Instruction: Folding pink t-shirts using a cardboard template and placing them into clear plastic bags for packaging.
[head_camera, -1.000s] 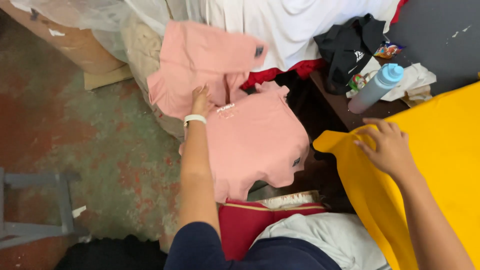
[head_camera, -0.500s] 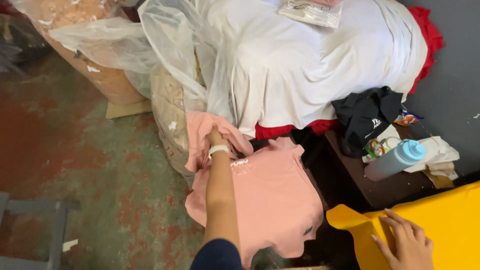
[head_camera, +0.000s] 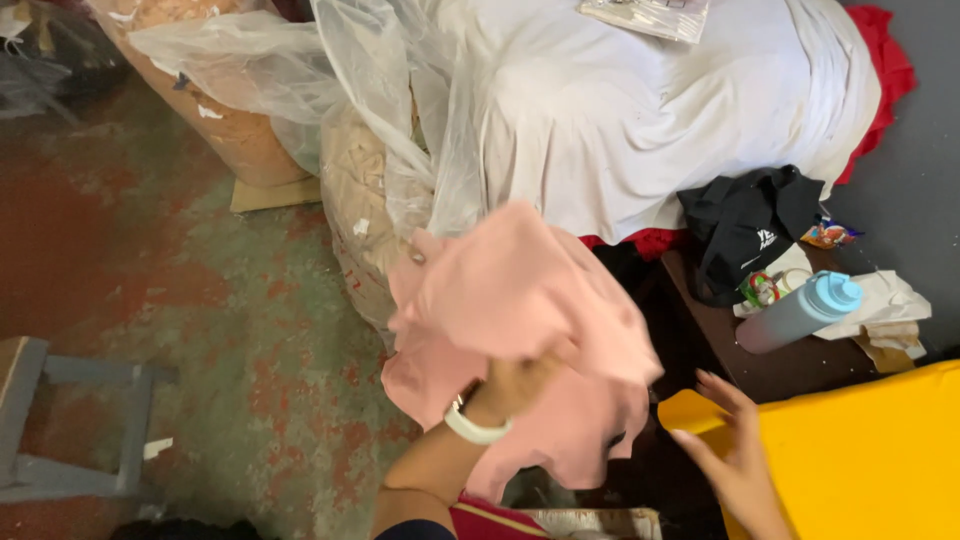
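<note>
- While I look down from the head camera, I see my left hand (head_camera: 512, 385) closed on a soft pink cotton garment (head_camera: 520, 320); the fingers are bunched into the cloth, and a white band sits on the wrist just below the grip.
- From the grip the pink garment rises up and to the left in a loose crumpled mass, and it also hangs down to the right of the grip, where its lower edge is near my other hand.
- My right hand (head_camera: 735, 455) is open, fingers spread, and it holds nothing; it lies at the edge of a bright yellow sheet of fabric (head_camera: 860, 460), to the right of the grip. I cannot tell if the fingertips press on the yellow fabric or only float over it.
- Above the grip, behind the garment, there is a big bundle wrapped in white cloth (head_camera: 640, 110), with clear plastic film (head_camera: 400, 90) hanging on its left side.
- Up and to the right of the grip, on a dark brown wooden surface (head_camera: 790, 370), lies a grey bottle with a light blue cap (head_camera: 800, 310), and just beside it a black garment (head_camera: 750, 230).
- Left of the grip is a worn floor of red and green paint (head_camera: 200, 330), with a grey wooden frame (head_camera: 70, 430) well apart.
</note>
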